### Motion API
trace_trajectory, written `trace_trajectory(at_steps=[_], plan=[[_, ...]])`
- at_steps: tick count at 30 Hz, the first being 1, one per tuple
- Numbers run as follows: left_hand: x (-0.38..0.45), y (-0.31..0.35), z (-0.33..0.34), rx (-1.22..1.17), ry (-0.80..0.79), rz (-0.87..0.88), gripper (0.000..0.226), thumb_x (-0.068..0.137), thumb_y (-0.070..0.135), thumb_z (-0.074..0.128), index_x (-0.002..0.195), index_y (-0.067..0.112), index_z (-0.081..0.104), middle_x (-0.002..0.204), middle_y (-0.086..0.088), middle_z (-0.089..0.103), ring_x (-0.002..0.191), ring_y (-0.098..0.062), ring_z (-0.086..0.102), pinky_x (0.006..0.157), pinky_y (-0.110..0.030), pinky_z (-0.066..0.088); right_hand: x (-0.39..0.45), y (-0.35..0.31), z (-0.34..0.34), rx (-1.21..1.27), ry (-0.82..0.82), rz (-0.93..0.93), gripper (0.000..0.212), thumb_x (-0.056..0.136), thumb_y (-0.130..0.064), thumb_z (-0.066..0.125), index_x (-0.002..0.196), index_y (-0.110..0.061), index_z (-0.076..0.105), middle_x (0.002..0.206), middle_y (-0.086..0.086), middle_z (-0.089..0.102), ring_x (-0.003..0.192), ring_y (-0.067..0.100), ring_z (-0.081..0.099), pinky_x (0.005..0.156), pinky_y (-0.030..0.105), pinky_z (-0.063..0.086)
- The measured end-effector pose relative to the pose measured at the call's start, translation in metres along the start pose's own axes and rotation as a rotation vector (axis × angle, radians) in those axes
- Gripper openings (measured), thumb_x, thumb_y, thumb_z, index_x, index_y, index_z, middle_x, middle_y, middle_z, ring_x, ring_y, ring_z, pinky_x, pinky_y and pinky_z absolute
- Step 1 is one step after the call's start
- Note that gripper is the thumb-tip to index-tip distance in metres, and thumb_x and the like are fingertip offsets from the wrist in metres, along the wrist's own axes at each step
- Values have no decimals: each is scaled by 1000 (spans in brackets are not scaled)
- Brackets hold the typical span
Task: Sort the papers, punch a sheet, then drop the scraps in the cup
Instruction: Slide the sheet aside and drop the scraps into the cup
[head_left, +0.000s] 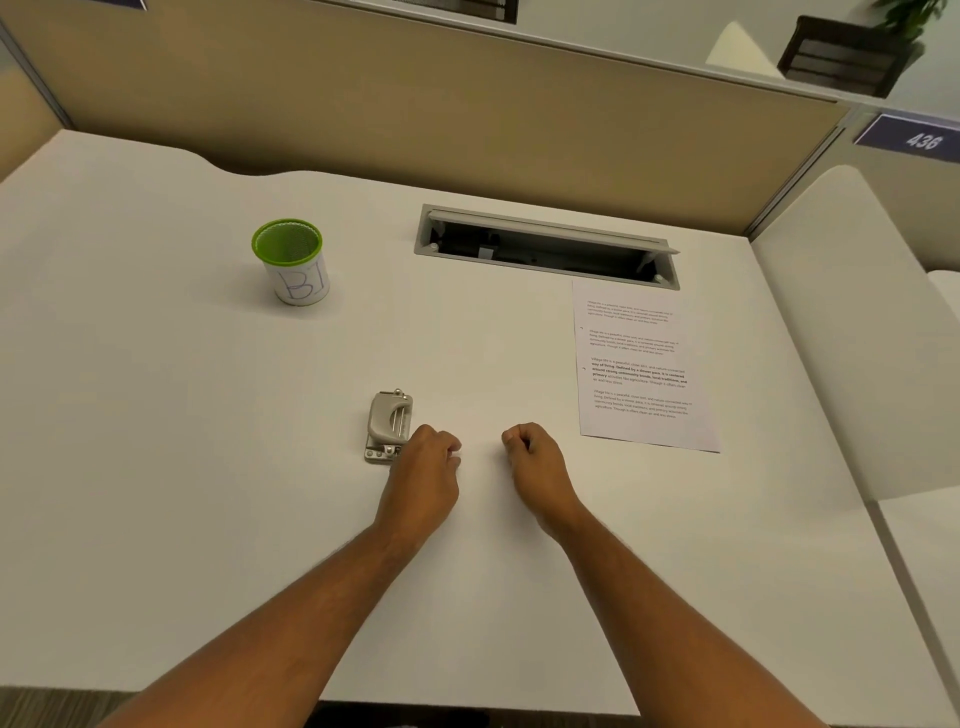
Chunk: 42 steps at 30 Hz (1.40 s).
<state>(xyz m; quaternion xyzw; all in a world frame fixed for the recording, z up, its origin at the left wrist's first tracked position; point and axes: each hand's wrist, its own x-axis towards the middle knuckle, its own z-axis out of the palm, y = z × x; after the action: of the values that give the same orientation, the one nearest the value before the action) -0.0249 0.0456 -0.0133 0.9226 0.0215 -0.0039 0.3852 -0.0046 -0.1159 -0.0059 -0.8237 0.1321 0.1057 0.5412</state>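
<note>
From the head view, both hands rest low on the white table (182, 415), near the middle of its near edge. The left hand (423, 465) is curled loosely shut, knuckles forward, just beside the near end of the grey hole punch (389, 423) and perhaps touching it; whether it pinches anything cannot be told. The right hand (535, 460) is also curled into a loose fist, apart from the left one, touching only the tabletop as far as can be seen, and whether it holds a scrap is hidden.

The printed paper (641, 369) lies flat toward the right edge of the table, its far end just below the open cable slot (545, 249). The green-rimmed cup (293, 262), marked with blue letters, stands upright toward the far left, well apart from both hands.

No scraps are clear on the tabletop; they may be too small to see, or still inside the punch. The step in hand looks like gathering the punched bits. To do it well, I would steady the punch with the left hand, open its base over a cupped palm rather than over the bare table, then carry the closed palm right above the cup's rim before releasing, so nothing scatters.
</note>
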Motion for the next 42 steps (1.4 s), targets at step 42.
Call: trace_trajectory(at_steps=[42], plan=[[244, -122, -220, 37, 61, -94, 95, 79, 38, 80, 153, 21, 24, 157, -3, 34, 143, -23, 33, 112, -42, 37, 217, -248, 237, -353, -95, -440, 17, 99, -16, 56, 100, -2, 66, 122, 12, 49, 103, 19, 49, 86, 25, 45]])
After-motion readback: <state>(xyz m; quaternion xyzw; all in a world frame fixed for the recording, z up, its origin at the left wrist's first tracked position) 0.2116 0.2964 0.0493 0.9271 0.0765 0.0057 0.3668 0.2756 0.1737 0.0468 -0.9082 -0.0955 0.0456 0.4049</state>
